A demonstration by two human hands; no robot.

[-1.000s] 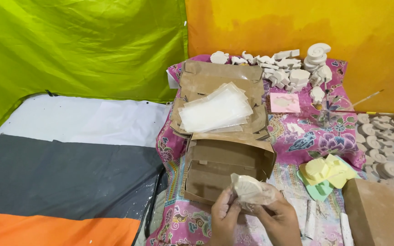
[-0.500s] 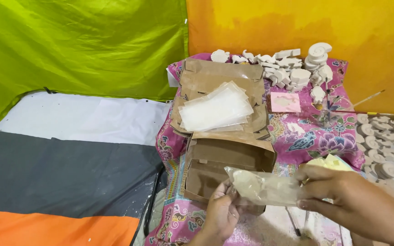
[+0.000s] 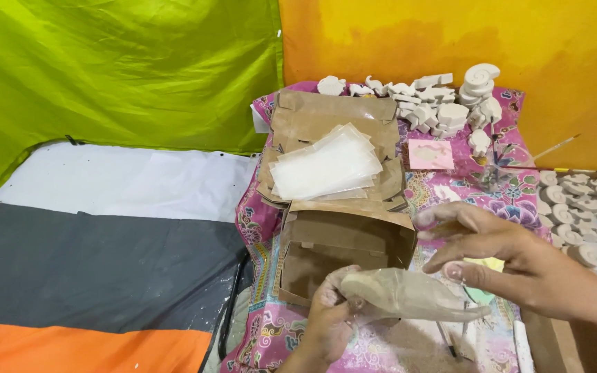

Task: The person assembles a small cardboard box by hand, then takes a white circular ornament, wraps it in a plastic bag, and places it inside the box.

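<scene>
My left hand [image 3: 327, 319] pinches one end of a clear plastic bag [image 3: 409, 295] that holds a pale, curved plaster piece. The bag stretches to the right in front of an open brown cardboard box [image 3: 345, 250]. My right hand [image 3: 499, 255] hovers just above the bag's right half, fingers spread and apart from it, with nothing gripped.
A stack of flat cardboard boxes [image 3: 333, 117] topped with clear plastic bags [image 3: 326, 164] lies behind the open box. White plaster figures [image 3: 443, 103] crowd the back of the floral cloth [image 3: 513, 193], with more plaster pieces [image 3: 582, 207] at the right. A pink card [image 3: 430, 154] and a thin brush [image 3: 554, 148] lie nearby.
The bagged piece was first held in both hands close together. My right hand then slid out along the bag to the right and now has let go, lifted with fingers spread.
</scene>
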